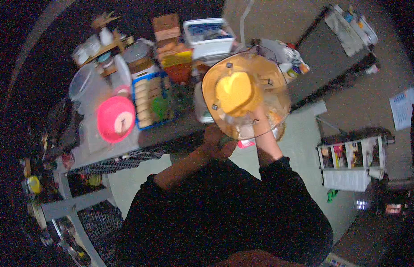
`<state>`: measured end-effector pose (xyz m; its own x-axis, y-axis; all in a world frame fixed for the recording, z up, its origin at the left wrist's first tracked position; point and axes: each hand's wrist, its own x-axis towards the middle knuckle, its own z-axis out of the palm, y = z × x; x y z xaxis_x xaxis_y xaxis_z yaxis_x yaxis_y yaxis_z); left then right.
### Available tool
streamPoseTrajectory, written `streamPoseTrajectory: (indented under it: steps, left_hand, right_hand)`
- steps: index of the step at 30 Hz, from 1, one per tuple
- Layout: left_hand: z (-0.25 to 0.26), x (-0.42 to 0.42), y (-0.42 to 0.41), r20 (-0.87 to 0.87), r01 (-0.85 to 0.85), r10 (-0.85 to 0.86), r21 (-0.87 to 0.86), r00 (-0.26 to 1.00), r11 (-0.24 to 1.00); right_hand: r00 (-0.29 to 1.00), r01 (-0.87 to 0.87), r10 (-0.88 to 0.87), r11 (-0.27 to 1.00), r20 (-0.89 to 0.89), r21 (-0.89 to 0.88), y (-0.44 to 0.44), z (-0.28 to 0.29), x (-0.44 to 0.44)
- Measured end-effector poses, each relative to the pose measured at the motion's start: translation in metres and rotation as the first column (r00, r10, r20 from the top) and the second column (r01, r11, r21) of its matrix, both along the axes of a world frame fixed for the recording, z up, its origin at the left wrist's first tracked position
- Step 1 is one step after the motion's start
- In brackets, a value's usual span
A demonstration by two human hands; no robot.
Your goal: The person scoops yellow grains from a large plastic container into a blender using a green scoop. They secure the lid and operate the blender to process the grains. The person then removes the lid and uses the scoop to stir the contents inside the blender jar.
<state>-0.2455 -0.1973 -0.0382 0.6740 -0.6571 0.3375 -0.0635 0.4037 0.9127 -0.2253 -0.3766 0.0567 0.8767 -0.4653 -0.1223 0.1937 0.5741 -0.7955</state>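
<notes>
Before my chest is a translucent amber dish or lid (277,90) with a dark rim and small dark diamond marks. A bright yellow, roughly heart-shaped patch (234,88) shows in it; whether it is food or part of the piece cannot be told. My right hand (262,121) grips the near edge, its fingers partly seen through the clear material. Close to the lower left rim is my left hand (220,143), dark and blurred, so its hold is unclear. Something pink (246,144) shows just under the rim.
On the dark counter stand a pink bowl (107,115), a blue-edged tray (153,125) of pale rolls, a jar (138,55) and a white tub (210,48). A grey frame (77,202) stands lower left. Shelves (352,155) are at right.
</notes>
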Motion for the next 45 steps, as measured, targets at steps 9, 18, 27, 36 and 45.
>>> streamPoseTrajectory:
  steps: [9, 18, 27, 36, 45]
  left_hand:
    - [0.071, 0.020, 0.247, 0.844, -0.710, 0.373, 0.013, 0.385, 0.705]
    - [0.112, 0.068, 0.467, -0.616, -0.522, 0.508, 0.178, 0.602, 0.834]
    - [0.038, 0.249, 0.567, -0.886, -0.321, -0.165, -0.323, 0.433, 0.890]
    - [0.005, 0.306, 0.549, -0.820, -0.454, 0.356, 0.134, 0.448, 0.881]
    - [-0.034, 0.365, 0.603, -0.889, -0.103, -0.137, -0.201, 0.436, 0.974]
  right_hand:
    - [0.838, -0.388, 0.413, 0.911, -0.357, 0.141, 0.214, -0.157, -0.023]
    - [0.456, -0.805, 0.890, 0.415, -0.004, 0.424, 0.506, -0.156, 0.030]
    - [0.296, -0.855, 0.933, 0.163, 0.206, 0.493, 0.576, -0.160, 0.094]
    - [0.262, -0.829, 0.942, 0.108, 0.210, 0.549, 0.575, -0.165, 0.129]
    - [0.262, -0.849, 0.937, 0.109, 0.232, 0.517, 0.611, -0.115, 0.137]
